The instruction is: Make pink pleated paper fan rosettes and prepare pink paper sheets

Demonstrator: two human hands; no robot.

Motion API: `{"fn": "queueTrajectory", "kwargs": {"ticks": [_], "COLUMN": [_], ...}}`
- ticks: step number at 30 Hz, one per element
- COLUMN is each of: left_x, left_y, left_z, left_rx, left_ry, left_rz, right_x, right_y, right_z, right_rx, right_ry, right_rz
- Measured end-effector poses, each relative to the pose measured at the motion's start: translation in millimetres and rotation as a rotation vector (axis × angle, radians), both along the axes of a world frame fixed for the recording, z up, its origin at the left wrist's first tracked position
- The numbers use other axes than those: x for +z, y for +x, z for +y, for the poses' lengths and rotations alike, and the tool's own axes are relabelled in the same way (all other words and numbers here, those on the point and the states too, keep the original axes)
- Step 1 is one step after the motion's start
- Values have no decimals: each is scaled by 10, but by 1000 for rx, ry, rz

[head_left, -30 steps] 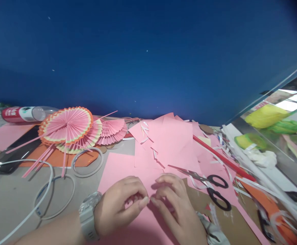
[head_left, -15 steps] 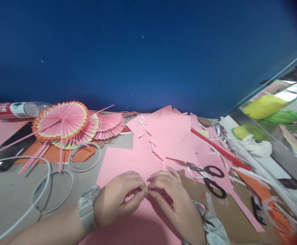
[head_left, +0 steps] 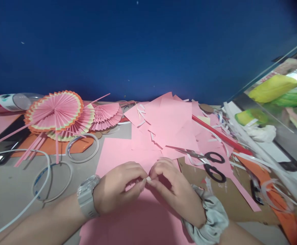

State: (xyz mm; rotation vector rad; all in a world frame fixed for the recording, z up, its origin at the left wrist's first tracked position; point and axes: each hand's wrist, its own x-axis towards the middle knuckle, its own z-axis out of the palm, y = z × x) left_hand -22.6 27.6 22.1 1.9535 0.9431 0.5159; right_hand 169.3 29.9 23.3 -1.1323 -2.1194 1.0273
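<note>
Over a pink paper sheet (head_left: 135, 217), my left hand (head_left: 121, 189) and my right hand (head_left: 174, 190) meet at the fingertips. Both are closed in a pinch on a tiny white piece (head_left: 148, 178), whose kind is too small to make out. A watch sits on my left wrist, and a pale scrunchie circles the right one. To the right of my right hand lie scissors (head_left: 211, 162) with black handles, blades apart on pink paper. More pink paper (head_left: 163, 122) is piled just beyond my fingers.
Pleated pink paper fans (head_left: 55, 110) with orange and yellow edges lie at the left, near a bottle (head_left: 8, 102). Tape rolls (head_left: 83, 148) and a white cable (head_left: 48, 180) are closer in. On the right are a red stick (head_left: 220, 134), brown cardboard (head_left: 230, 200) and paper scraps.
The view has tilted slightly, so the table things appear higher. My right fingers have curled more, and the white piece between the fingertips shows more clearly.
</note>
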Motion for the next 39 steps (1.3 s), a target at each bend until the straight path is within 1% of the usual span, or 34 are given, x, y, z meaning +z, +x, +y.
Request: {"fn": "queueTrajectory", "kwargs": {"ticks": [4,7,11,15,21,26,32,39], "left_x": [18,33,36,29,45,63,77,104], "left_y": [-22,-37,-47,-55,-65,-83,-94,-71], "left_z": [9,19,26,32,34,46,57,70], "left_rx": [-28,-31,-66,-91,-96,-99,-145,-109], "left_ry": [-15,-25,-37,-63,-102,-173,-251,-265], "left_rz": [-27,-57,-65,-52,-70,-109,-168,-170], "right_x": [-26,-51,-74,-82,-47,-37,-43,-106], "right_y": [20,24,24,38,33,25,42,58], "right_z": [2,4,10,2,1,19,29,24], "right_rx": [55,59,120,108,89,105,139,191], "right_ry": [-28,-17,-12,-36,-40,-2,47,130], "right_rz": [23,67,81,28,41,59,94,109]}}
